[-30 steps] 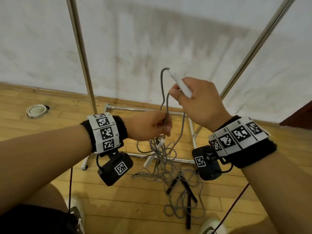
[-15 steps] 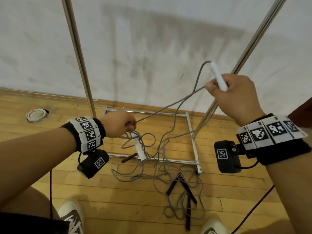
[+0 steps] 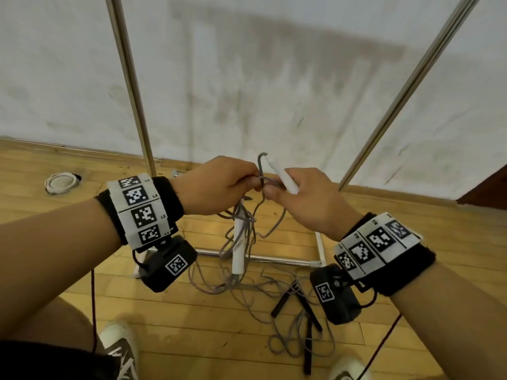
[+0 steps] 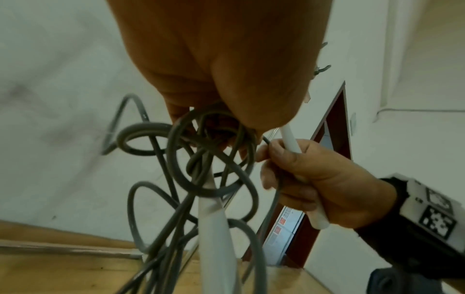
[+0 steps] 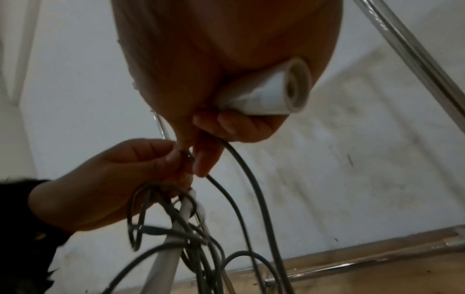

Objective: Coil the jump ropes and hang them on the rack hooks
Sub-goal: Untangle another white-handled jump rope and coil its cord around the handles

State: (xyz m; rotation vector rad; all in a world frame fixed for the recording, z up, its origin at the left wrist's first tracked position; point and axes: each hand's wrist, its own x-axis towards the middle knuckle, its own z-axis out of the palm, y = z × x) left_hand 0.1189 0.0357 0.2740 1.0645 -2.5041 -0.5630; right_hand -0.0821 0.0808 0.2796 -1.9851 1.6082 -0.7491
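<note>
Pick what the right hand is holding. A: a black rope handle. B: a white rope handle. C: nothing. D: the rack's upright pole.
B: the right hand grips a white handle of the grey rope, its butt end poking out of the fist in the right wrist view.

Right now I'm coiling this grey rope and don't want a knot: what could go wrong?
The left hand grips several crossed loops of grey rope, which might cinch if pulled. The hanging white handle is threaded through them and may snag. Rope on the floor lies among the black handles, so lifting may drag them.
</note>
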